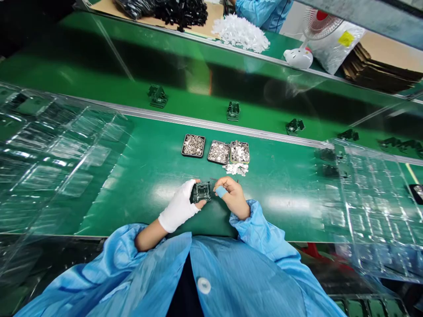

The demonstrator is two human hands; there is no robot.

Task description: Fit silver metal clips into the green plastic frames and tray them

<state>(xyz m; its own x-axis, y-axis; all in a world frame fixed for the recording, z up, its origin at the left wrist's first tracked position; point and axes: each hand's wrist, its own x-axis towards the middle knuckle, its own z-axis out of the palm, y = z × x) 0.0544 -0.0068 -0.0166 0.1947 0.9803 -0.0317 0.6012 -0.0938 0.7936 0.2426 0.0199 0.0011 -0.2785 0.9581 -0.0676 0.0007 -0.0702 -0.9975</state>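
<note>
On the green counter (284, 185), just beyond the hands, three small black trays (193, 145) sit in a row, each filled with small silvery metal parts, and a loose heap of the same parts (235, 168) lies just near the rightmost tray. Near the counter's near edge the white-gloved left hand (180, 206) has its fingers clamped on a small black component (200, 192), held low over the counter. The bare right hand (232, 195), a blue cot on one finger, is curled just right of it, fingers pinched together on something too small to tell.
</note>
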